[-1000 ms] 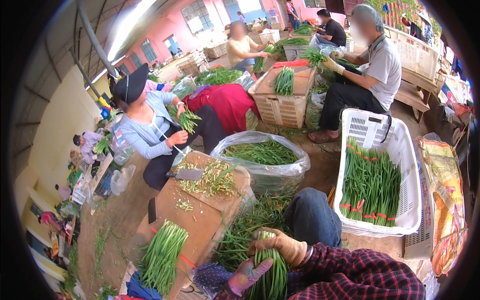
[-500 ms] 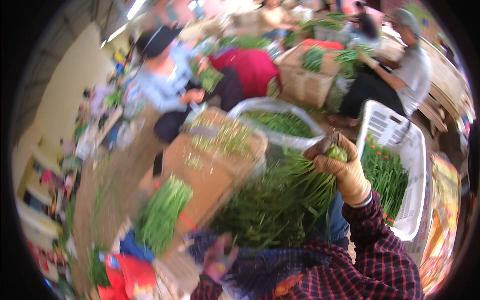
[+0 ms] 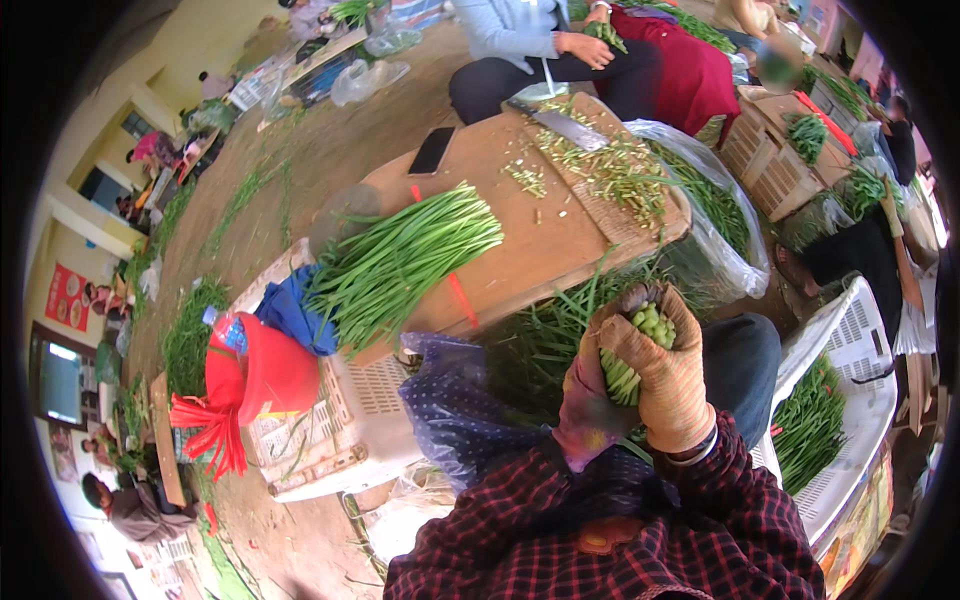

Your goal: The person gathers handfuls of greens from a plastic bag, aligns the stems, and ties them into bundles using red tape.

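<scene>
In front of my lap, both gloved hands are closed around a bunch of green chives (image 3: 655, 325), its pale cut ends pointing up. My right hand (image 3: 676, 375), in a yellowish glove, wraps the bunch from the right. My left hand (image 3: 588, 405), in a stained pinkish glove, presses against its left side, its fingers partly hidden. Loose long greens (image 3: 530, 345) lie just beyond my hands, below the edge of a brown board (image 3: 530, 235). On the board's left end rests a trimmed bundle of chives (image 3: 410, 262), with a red strip (image 3: 462, 300) beside it.
A cleaver (image 3: 568, 128), stem trimmings (image 3: 615, 175) and a phone (image 3: 432, 152) lie on the board. To the left are a red container (image 3: 262, 375) with red strips and a blue cloth (image 3: 297, 312). A white basket (image 3: 850, 320) of chives stands right. A person (image 3: 510, 40) sits opposite.
My left hand has come up from the lower left to grip the bunch beside my right hand. The bunch now sits lower, nearer my body, and the view has turned leftward.
</scene>
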Available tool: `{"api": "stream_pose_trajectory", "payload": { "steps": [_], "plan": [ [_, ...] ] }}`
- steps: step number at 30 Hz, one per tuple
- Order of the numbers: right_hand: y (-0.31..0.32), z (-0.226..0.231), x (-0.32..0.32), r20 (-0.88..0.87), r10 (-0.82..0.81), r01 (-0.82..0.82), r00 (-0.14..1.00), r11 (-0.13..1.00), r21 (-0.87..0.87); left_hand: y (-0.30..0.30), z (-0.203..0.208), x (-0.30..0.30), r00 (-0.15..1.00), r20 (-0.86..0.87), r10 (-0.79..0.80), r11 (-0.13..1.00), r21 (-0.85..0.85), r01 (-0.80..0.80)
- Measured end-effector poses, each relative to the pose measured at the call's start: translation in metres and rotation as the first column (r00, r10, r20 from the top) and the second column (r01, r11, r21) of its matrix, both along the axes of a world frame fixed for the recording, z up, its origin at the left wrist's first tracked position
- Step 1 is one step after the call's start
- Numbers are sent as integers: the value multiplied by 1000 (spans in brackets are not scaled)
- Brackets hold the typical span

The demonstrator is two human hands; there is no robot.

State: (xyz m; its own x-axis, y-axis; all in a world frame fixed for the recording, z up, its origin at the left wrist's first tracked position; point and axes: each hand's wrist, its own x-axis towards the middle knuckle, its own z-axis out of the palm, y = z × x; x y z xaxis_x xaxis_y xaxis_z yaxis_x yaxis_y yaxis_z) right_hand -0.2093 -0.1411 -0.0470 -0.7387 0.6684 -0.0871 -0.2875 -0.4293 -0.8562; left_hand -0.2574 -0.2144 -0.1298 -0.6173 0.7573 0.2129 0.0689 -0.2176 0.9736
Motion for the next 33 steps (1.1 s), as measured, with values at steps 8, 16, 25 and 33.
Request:
{"api": "stream_pose_trajectory", "payload": {
  "steps": [8, 16, 25, 33],
  "plan": [
    [16, -58, -43, 251, 166, -299, 954, 601, 741, -24, -28, -42, 686, 727, -36, 897, 326, -298],
    [-2, -154, 3, 911, 210, -929, 355, 189, 318, -139, 78, -196, 795, 358, 490, 776, 235, -585],
    [40, -109, -107, 653, -18, -622, 757, 285, 729, -104, 89, -283, 424, -884, 198, 658, -201, -726],
    [51, -142, -211, 664, -93, -640, 742, 198, 742, -35, 20, -343, 456, -852, -256, 557, -516, -651]
  ]
}}
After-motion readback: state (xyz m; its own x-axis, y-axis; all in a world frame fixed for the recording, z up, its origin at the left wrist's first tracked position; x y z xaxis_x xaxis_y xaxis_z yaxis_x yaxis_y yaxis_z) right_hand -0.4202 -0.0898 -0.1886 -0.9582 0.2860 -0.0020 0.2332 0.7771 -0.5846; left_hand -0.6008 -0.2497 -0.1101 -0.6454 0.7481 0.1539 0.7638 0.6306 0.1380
